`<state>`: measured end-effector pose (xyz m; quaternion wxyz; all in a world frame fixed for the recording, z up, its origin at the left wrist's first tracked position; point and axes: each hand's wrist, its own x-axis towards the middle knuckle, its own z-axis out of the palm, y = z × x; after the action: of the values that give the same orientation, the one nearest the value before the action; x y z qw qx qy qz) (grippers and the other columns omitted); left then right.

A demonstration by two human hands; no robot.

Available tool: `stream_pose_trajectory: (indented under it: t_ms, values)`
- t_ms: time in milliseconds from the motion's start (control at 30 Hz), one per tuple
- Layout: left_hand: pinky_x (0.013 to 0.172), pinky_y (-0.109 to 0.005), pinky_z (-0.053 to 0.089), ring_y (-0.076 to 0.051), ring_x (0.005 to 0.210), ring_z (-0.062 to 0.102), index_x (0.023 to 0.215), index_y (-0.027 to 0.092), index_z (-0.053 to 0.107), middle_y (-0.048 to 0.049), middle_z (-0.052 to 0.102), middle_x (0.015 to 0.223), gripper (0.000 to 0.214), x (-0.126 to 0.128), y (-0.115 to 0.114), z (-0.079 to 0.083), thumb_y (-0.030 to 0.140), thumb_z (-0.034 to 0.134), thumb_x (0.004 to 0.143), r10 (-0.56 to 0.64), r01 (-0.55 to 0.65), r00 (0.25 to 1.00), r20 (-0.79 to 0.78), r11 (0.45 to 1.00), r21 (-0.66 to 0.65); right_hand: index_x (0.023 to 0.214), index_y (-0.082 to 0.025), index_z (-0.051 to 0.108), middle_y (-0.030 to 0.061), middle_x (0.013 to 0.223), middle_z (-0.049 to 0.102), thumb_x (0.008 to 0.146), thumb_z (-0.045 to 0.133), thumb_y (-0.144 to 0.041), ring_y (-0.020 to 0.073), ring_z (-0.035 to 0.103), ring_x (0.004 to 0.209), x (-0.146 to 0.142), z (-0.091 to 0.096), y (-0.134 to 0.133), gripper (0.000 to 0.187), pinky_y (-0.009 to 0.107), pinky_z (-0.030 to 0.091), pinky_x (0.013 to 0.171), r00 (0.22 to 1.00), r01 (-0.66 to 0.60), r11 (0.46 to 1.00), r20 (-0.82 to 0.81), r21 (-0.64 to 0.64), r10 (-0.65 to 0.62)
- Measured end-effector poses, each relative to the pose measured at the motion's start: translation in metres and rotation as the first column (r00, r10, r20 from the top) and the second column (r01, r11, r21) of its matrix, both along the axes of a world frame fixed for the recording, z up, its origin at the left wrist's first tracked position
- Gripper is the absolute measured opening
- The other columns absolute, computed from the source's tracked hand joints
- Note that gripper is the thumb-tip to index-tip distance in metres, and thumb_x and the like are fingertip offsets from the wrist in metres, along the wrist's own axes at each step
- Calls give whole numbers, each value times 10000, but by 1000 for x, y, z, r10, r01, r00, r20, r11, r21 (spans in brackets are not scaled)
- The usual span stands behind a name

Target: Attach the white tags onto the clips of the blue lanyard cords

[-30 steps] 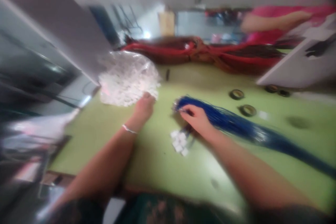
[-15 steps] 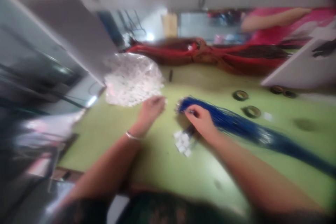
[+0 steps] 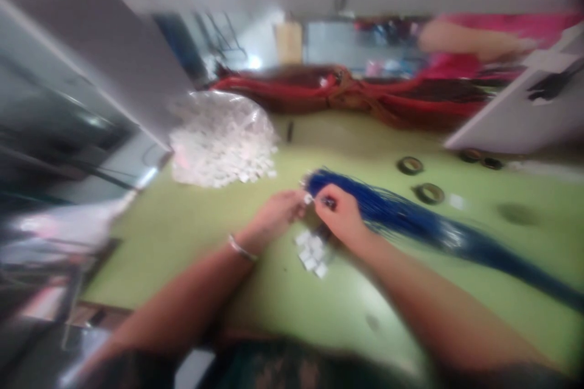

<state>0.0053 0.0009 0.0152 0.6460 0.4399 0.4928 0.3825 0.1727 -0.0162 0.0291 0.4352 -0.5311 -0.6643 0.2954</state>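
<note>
A long bundle of blue wires (image 3: 410,219) lies across the green table (image 3: 228,237). My right hand (image 3: 340,216) pinches wire ends at the bundle's near tip. My left hand (image 3: 280,216) is closed on a small white connector (image 3: 308,199) and holds it against the right hand's fingers. Several white connectors fitted on wire ends (image 3: 312,253) lie just below both hands. A clear bag heaped with white connectors (image 3: 221,140) sits to the upper left of my hands.
Red and dark wire bundles (image 3: 356,94) stretch along the far side. Rolls of tape (image 3: 420,179) lie beyond the blue wires. A white board (image 3: 515,115) leans at right. A person in pink (image 3: 479,42) works behind it. A grey machine (image 3: 82,73) stands at left.
My left hand has left the bag of connectors and moved right to meet my right hand at the wire tips. My right hand has stayed in place.
</note>
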Motion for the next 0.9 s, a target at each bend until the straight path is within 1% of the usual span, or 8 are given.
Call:
stream_pose_trajectory:
  t_ms: [133, 267, 400, 533, 667, 767, 833, 900]
  values:
    - [477, -220, 337, -77, 516, 481, 715, 140, 652, -25, 592, 602, 248, 0, 1, 0, 374, 695, 783, 5, -5, 1000, 7, 1000, -2, 676, -199, 548, -7, 641, 608, 723, 547, -212, 121, 512, 589, 0, -2, 0, 49, 238, 404, 564, 1000, -12, 1000, 3, -4, 12]
    - [478, -211, 355, -72, 502, 492, 774, 143, 667, -13, 607, 599, 229, -2, 2, 0, 366, 717, 763, 26, -26, 1000, -14, 999, 18, 682, -197, 553, -3, 647, 618, 715, 547, -212, 124, 518, 586, 0, -2, 1, 36, 241, 403, 569, 1000, -16, 1000, 21, -16, 16]
    - [462, -199, 354, -70, 487, 499, 829, 148, 669, -5, 615, 597, 239, -1, 1, -1, 372, 718, 761, 40, -36, 997, -61, 997, 69, 697, -195, 558, 0, 651, 626, 719, 550, -213, 125, 524, 583, 1, -4, 2, 29, 236, 393, 561, 998, -5, 1000, 67, -29, 7]
    - [453, -196, 361, -76, 476, 510, 829, 154, 661, 1, 615, 580, 244, 3, -2, -3, 379, 722, 756, 29, -18, 994, -103, 994, 108, 712, -198, 573, -5, 648, 631, 721, 568, -202, 120, 518, 570, 1, -8, 1, 11, 231, 369, 544, 989, -19, 1000, 145, 6, 18]
    - [456, -195, 366, -79, 492, 527, 822, 156, 656, -8, 628, 596, 239, 7, -4, -2, 383, 709, 770, 58, -51, 995, -83, 995, 88, 729, -195, 607, 6, 691, 660, 729, 572, -201, 125, 545, 599, 3, -9, 3, 35, 230, 392, 567, 989, -47, 998, 139, 30, 42]
    - [457, -195, 362, -75, 492, 516, 798, 153, 651, -14, 628, 599, 232, 6, -4, -3, 381, 691, 788, 76, -72, 995, -65, 995, 64, 748, -187, 649, 13, 687, 673, 734, 560, -196, 125, 534, 574, 7, -8, 6, 91, 238, 394, 567, 982, -53, 998, 182, 24, 48]
    - [456, -198, 360, -74, 484, 503, 793, 152, 648, -16, 623, 597, 229, 5, -2, -5, 378, 681, 797, 71, -68, 995, -64, 996, 58, 747, -180, 669, 11, 665, 671, 735, 555, -187, 119, 515, 550, 8, -7, 7, 115, 237, 379, 551, 976, -65, 998, 208, 11, 61]
    - [449, -200, 355, -71, 469, 488, 795, 152, 648, -15, 618, 592, 233, 3, 0, -8, 383, 671, 804, 45, -41, 996, -74, 997, 61, 743, -175, 679, 6, 654, 668, 735, 553, -175, 113, 505, 545, 9, -8, 8, 127, 230, 368, 540, 973, -106, 994, 204, -4, 105]
